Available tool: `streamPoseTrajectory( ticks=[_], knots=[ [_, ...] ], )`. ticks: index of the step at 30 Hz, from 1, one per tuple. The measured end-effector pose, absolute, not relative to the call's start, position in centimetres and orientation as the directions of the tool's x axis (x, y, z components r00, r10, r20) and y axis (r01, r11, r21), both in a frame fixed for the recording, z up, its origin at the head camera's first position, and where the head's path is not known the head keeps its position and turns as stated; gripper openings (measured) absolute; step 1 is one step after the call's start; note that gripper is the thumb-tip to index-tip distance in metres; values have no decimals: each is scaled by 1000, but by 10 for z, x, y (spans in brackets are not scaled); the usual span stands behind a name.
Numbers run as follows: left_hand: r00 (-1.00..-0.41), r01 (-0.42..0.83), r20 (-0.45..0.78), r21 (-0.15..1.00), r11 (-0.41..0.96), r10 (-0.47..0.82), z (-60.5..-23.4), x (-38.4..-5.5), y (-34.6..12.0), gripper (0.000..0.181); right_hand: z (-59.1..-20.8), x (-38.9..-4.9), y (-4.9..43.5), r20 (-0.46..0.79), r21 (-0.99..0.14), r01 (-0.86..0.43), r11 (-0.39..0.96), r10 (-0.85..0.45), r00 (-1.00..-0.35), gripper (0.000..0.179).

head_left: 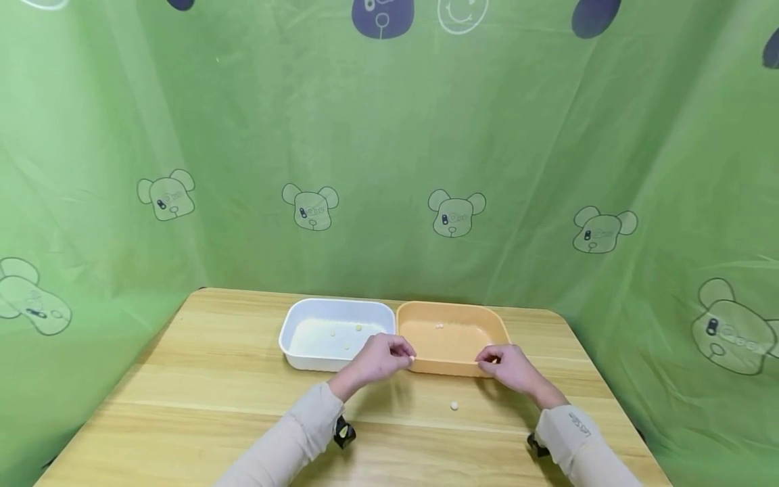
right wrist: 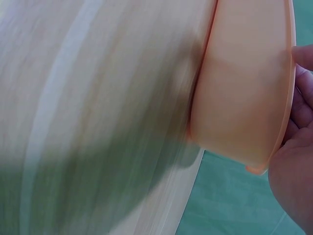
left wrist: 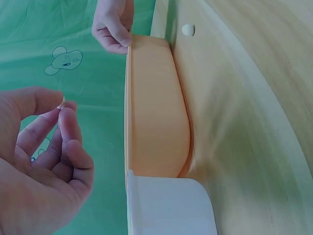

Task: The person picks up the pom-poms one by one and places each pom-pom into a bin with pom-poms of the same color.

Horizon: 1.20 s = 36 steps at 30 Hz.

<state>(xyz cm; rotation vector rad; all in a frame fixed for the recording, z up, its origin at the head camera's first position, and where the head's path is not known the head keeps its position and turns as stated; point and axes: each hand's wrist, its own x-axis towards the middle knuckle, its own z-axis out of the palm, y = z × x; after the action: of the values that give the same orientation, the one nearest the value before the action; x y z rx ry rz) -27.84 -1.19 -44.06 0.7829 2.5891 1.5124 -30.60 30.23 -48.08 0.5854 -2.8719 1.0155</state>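
In the head view my left hand [head_left: 380, 358] is over the meeting ends of the white tray [head_left: 301, 360] and the orange tray [head_left: 438, 367]. Its thumb and forefinger pinch a small white pill-like piece [left wrist: 61, 103], mostly covered by the fingertips. At the orange tray's near right corner, my right hand [head_left: 510, 365] grips the rim, the thumb at the outer wall and the other fingers curled over the inside. One round white pill-like piece [head_left: 454, 406] lies on the table in front of the orange tray.
Both trays stand side by side on a wooden table [head_left: 201, 379]. Inside the white tray are several small yellowish pieces [head_left: 358, 328]; tiny white pieces [head_left: 439, 326] lie in the orange one. A green curtain [head_left: 377, 135] with bear prints hangs behind and at both sides.
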Motion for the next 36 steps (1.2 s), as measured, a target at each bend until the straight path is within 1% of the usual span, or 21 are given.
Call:
streamPoseTrajectory(
  ticks=[5, 9, 19, 26, 36],
  knots=[
    [-881, 392, 212, 826, 405, 422, -437, -279, -15, 8, -480, -304, 301, 166, -596, -367, 714, -338, -926, 8],
    [-894, 359, 183, 838, 410, 409, -434, -278, -18, 7, -479, -298, 298, 173, -598, -363, 715, -328, -929, 8],
    [-892, 364, 204, 852, 376, 403, -423, -276, -29, 10, -479, -283, 294, 175, -586, -355, 728, -314, -933, 8],
    [-909, 352, 214, 856, 379, 358, -415, -287, -34, 7, -480, -280, 294, 196, -581, -371, 724, -318, -928, 9],
    [-918, 343, 222, 861, 376, 329, -416, -299, -33, 7, -481, -280, 294, 204, -594, -375, 712, -317, -926, 9]
  ],
)
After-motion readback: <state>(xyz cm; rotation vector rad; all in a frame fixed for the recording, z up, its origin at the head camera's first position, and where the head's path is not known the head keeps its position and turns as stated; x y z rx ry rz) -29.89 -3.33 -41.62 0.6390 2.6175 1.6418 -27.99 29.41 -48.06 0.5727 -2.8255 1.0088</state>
